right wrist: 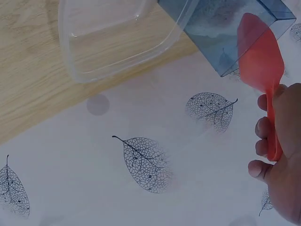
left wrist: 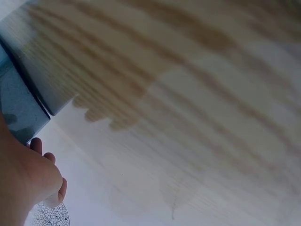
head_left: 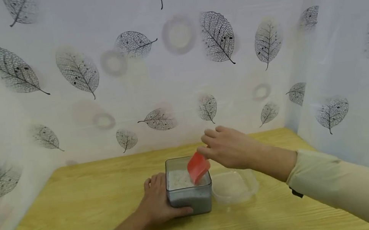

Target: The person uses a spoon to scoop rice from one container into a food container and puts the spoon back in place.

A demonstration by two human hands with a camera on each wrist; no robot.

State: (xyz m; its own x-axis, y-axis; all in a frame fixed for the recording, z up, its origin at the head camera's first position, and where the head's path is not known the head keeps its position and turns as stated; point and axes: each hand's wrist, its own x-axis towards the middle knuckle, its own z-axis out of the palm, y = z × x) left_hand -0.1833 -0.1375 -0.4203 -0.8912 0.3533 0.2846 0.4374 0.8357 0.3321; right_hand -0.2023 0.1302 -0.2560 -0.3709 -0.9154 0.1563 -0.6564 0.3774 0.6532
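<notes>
My right hand point(head_left: 229, 146) grips the handle of a red scoop point(head_left: 198, 167), its fingers wrapped round it in the right wrist view. The scoop tilts down into a bluish-grey see-through square box point(head_left: 190, 198), its tip at the whitish grainy powder point(head_left: 178, 179) inside. My left hand point(head_left: 160, 202) holds the box at its left side, thumb across the front and fingers along the far left. In the left wrist view, that hand point(left wrist: 35, 174) shows beside the box's dark edge point(left wrist: 28, 89). Immediately right of the box stands a clear plastic container point(head_left: 234, 185), below my right wrist.
The wooden table point(head_left: 88, 203) carries the box and the container. Behind and at both sides hangs a pale curtain point(head_left: 180, 81) printed with dark leaves. A black band point(head_left: 296, 192) shows under my right sleeve.
</notes>
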